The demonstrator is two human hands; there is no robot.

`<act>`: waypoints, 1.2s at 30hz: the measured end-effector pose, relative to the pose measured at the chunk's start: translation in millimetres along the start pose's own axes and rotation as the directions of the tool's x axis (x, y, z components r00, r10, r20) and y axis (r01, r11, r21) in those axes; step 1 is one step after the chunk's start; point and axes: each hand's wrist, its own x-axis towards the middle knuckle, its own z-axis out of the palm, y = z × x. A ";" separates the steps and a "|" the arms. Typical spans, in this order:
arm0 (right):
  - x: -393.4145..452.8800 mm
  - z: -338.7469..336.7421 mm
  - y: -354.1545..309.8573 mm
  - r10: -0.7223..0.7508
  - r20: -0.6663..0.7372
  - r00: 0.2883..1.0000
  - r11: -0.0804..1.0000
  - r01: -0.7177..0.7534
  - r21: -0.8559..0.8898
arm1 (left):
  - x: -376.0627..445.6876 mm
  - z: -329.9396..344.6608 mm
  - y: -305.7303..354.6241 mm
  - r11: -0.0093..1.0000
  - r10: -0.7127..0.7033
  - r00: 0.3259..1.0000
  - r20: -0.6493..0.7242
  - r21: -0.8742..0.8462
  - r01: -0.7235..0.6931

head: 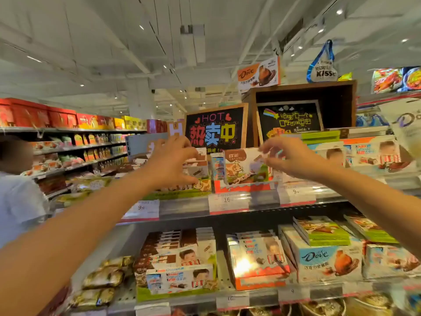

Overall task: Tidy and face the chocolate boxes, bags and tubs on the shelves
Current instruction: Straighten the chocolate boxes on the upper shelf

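Observation:
My left hand (175, 160) is raised to the top shelf. Its fingers curl over a stack of brown-and-white chocolate boxes (199, 166) and its thumb lies under the stack. To the right, a white box with a cartoon cow (239, 166) stands upright in a red-and-white display tray (243, 187). My right hand (289, 157) hovers at that box's upper right corner with loosely bent fingers; motion blur hides any contact. On the shelf below are Kinder boxes (180, 281), a tilted Kinder tray (257, 261) and a blue Dove box (323, 261).
Price tags (227, 201) line the top shelf's front edge. Two chalkboard signs (216, 128) stand behind the goods, beside a wooden crate (305, 110). A person in a white shirt (16, 195) stands at the left by another aisle's shelves. Gold-wrapped bags (102, 281) lie lower left.

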 end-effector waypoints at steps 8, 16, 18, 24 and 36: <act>73.7 9.3 -2.7 0.075 0.268 0.961 0.984 -0.028 -0.174 | 13.7 15.3 -19.4 0.903 -0.010 0.990 0.137 -0.423 0.067; 94.2 13.5 -2.3 0.114 0.472 0.874 0.980 -0.020 -0.199 | 27.2 27.5 -28.3 0.884 -0.016 1.000 0.019 -0.467 0.023; 96.3 12.8 -1.6 0.109 0.512 0.852 0.980 -0.006 -0.199 | 26.8 28.4 -30.8 0.887 0.059 0.998 -0.031 -0.457 -0.067; 108.5 4.2 -1.7 0.024 0.542 0.840 0.982 0.081 -0.170 | 20.4 27.5 -35.4 0.886 0.223 0.962 -0.161 -0.377 -0.268; 119.7 -6.8 -25.2 -0.256 0.292 0.921 0.938 0.164 0.306 | 5.9 20.0 -86.1 0.931 0.080 0.972 0.221 -0.365 0.007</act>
